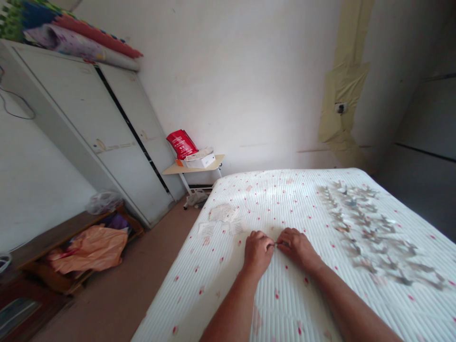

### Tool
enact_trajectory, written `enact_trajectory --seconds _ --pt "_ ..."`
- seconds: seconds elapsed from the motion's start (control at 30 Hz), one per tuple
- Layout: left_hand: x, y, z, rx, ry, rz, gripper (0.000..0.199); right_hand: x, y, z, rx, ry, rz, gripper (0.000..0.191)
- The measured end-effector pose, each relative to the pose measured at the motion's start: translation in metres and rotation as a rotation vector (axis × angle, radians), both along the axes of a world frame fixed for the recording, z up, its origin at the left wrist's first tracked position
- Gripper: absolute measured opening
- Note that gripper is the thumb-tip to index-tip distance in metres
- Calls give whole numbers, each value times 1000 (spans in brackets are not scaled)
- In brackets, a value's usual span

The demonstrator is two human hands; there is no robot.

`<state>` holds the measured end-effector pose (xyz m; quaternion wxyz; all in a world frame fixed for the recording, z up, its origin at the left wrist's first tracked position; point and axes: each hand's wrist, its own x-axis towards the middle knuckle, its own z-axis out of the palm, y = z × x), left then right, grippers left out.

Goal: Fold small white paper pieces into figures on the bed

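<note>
— What are the hands on?

— A tiny thin greyish piece [277,243], pinched between the fingertips of the left hand [258,251] and the right hand [298,245], both closed on it just above the white ribbed bedspread with red flecks [285,294].

— How does it handle?

— Probably very light, thin and easily bent; best held at its two ends. Similar small grey pieces [370,228] lie scattered right of the fingers, pale paper slips [223,213] beyond them to the left.

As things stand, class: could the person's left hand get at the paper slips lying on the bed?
Probably yes. The left hand rests on the bed just short of the paper slips, and only bare sheet lies between them.
</note>
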<state>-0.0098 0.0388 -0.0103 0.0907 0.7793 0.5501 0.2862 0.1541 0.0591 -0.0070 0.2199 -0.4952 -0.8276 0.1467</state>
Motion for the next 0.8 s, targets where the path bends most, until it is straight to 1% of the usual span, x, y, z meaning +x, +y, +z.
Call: enact_trajectory --seconds 0.13,0.4,0.57,0.8 --pt "0 0 1 -4 -2 7 8 0 0 0 5 -5 -6 15" --pt "0 0 0 -12 9 12 10 -5 -6 7 37 -24 -11 18" --pt "1 0 0 -13 22 11 11 -6 -7 5 58 -35 -30 20" --pt "1 0 1 -35 23 28 12 -7 -5 2 21 -13 -70 21"
